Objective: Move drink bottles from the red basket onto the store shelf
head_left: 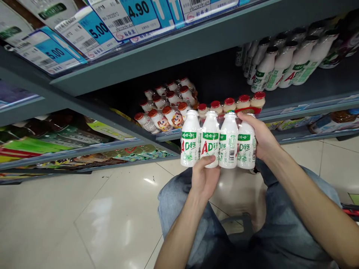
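Observation:
A shrink-wrapped pack of white milk drink bottles [209, 140] with green bands and red-and-green "AD" lettering is held upright in front of the shelf. My left hand [206, 177] supports it from below, thumb on the front of the second bottle. Around the pack's right end my right hand [260, 136] is closed, with its thumb near the cap of the last bottle. Behind the pack, a row of red-capped bottles [229, 104] stands at the shelf edge. Orange-capped bottles [165, 114] in wrapped packs are just left of it.
Taller dark-capped white bottles [276, 73] stand farther right on the same shelf. Above, an upper shelf edge [168, 48] carries blue price tags [140, 15]. Green-labelled packages [50, 140] fill the lower left shelf. My knees [179, 198] are bent over the tiled floor [112, 216].

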`<action>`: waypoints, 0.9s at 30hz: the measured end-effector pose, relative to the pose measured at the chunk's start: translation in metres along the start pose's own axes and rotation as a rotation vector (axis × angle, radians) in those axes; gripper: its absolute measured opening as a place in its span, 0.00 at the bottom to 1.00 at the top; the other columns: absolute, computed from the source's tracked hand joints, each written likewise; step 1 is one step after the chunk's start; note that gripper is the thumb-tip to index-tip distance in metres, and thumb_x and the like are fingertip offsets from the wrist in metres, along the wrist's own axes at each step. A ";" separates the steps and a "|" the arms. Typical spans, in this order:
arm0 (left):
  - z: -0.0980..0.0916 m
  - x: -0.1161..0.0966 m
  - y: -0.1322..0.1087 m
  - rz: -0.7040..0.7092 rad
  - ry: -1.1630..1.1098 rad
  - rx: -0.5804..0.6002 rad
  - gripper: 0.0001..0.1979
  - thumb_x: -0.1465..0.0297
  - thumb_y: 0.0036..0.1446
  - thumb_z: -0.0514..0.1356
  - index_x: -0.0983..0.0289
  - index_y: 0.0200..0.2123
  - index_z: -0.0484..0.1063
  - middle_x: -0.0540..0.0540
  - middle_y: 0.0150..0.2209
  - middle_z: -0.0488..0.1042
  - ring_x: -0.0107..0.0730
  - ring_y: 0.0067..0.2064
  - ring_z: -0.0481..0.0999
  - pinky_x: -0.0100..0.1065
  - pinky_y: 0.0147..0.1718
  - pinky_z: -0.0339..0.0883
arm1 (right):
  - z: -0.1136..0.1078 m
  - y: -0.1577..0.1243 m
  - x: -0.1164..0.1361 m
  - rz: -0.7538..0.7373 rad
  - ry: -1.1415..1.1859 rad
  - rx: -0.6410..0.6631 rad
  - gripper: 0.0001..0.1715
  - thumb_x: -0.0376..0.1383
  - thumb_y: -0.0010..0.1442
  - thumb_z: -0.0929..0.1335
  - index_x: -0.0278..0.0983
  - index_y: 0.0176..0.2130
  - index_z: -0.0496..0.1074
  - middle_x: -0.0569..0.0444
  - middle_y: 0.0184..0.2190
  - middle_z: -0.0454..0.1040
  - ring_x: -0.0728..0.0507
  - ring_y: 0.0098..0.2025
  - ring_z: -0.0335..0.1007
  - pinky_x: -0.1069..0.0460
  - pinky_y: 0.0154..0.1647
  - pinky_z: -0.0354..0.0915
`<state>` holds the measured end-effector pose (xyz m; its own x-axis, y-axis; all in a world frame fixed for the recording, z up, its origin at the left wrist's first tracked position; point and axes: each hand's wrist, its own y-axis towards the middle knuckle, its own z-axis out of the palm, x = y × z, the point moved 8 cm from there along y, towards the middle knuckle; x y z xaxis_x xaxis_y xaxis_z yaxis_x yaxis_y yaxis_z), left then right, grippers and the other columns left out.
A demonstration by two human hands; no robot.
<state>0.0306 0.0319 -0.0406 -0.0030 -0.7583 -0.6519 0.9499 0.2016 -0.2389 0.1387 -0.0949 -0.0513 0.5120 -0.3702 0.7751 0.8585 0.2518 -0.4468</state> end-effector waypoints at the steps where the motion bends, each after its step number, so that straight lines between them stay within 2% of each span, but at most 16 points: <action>1: 0.000 0.000 0.000 -0.002 -0.002 0.005 0.34 0.78 0.50 0.63 0.53 0.61 0.70 0.51 0.57 0.79 0.49 0.62 0.74 0.51 0.65 0.65 | 0.000 0.000 0.000 0.005 0.008 -0.005 0.19 0.50 0.48 0.79 0.40 0.32 0.77 0.55 0.26 0.79 0.42 0.26 0.74 0.47 0.26 0.69; 10: -0.002 0.000 0.000 -0.015 0.000 0.006 0.35 0.78 0.49 0.63 0.53 0.61 0.70 0.51 0.56 0.80 0.49 0.62 0.74 0.51 0.65 0.64 | 0.000 -0.002 -0.002 0.034 0.010 -0.019 0.19 0.49 0.47 0.79 0.40 0.31 0.77 0.54 0.26 0.80 0.39 0.27 0.76 0.46 0.27 0.72; 19: -0.004 0.003 0.001 -0.046 -0.009 0.019 0.36 0.79 0.49 0.63 0.55 0.62 0.69 0.53 0.55 0.80 0.49 0.61 0.75 0.49 0.65 0.63 | -0.006 0.000 -0.005 0.059 -0.005 -0.057 0.17 0.48 0.50 0.78 0.39 0.33 0.78 0.53 0.27 0.80 0.42 0.25 0.73 0.47 0.23 0.70; 27: -0.004 0.006 0.001 -0.038 -0.053 0.017 0.36 0.81 0.47 0.64 0.56 0.60 0.71 0.53 0.54 0.80 0.50 0.61 0.75 0.51 0.65 0.64 | -0.005 0.000 -0.005 0.065 -0.026 -0.051 0.17 0.47 0.52 0.77 0.39 0.36 0.79 0.51 0.30 0.82 0.40 0.28 0.76 0.47 0.25 0.72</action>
<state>0.0301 0.0302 -0.0475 -0.0229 -0.7970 -0.6035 0.9546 0.1618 -0.2500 0.1361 -0.0971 -0.0571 0.5666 -0.3304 0.7548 0.8240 0.2289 -0.5183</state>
